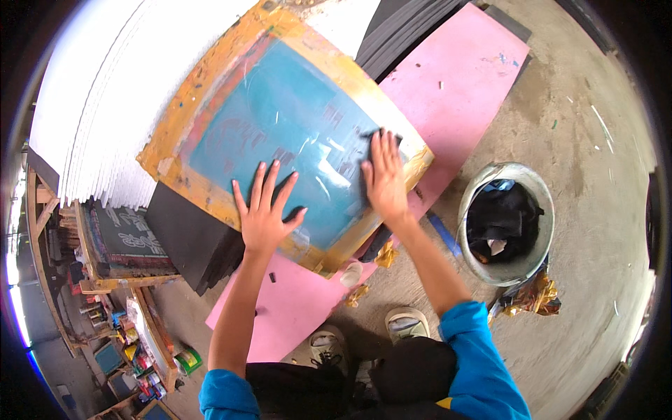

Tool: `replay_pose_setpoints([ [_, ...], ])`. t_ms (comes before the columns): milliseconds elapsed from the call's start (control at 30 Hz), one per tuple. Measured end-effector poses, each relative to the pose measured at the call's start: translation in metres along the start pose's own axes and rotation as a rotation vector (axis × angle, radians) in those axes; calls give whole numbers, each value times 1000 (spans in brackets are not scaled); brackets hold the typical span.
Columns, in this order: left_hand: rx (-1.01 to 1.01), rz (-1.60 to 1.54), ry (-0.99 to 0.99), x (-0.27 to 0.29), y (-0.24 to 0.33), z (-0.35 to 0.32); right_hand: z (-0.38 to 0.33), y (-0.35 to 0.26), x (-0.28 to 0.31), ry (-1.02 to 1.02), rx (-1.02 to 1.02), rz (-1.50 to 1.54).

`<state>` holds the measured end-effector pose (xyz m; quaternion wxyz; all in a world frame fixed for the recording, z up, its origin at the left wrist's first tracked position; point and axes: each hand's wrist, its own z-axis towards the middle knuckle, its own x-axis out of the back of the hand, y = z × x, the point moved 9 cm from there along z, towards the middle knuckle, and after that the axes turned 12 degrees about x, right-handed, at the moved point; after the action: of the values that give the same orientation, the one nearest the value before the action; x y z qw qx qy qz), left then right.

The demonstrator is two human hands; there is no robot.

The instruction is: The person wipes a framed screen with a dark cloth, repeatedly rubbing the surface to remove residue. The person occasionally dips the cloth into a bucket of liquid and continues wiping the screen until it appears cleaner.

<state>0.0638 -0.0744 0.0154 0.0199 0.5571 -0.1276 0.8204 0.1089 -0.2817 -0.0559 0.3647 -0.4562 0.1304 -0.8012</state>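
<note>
A screen-printing frame (199, 73) with worn orange-yellow tape borders lies tilted in front of me, its blue mesh (294, 91) facing up. My left hand (263, 210) rests on the lower part of the mesh, fingers spread and holding nothing. Near the right border, my right hand (386, 178) has its fingers pressed together over a small black cloth (397, 139), gripping it against the mesh. Most of that cloth is hidden under the hand. Faint dark printed marks and shiny streaks show on the mesh between the two hands.
Pink sheet (458, 77) lies under the frame. White sheets (105, 105) are stacked at left, black sheets (192, 227) below them. To the right stands a grey bucket (549, 231) with dark cloth inside. Crumpled brown tape (535, 295) lies beside it. Cans and bottles crowd the lower left.
</note>
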Motion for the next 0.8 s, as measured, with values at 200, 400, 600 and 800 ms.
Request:
replay_pose_setpoints([
  [200, 20, 16, -21, 3, -6, -3, -69, -22, -14, -256, 39, -13],
  [400, -20, 12, 56, 1, 5, 1, 15, 30, 15, 35, -60, -74],
  [600, 18, 19, -22, -1, -5, -3, -85, -46, -21, -249, 17, 108],
  [800, 11, 43, 10, 0, -1, 0, -74, -34, -22, -281, 105, 76],
])
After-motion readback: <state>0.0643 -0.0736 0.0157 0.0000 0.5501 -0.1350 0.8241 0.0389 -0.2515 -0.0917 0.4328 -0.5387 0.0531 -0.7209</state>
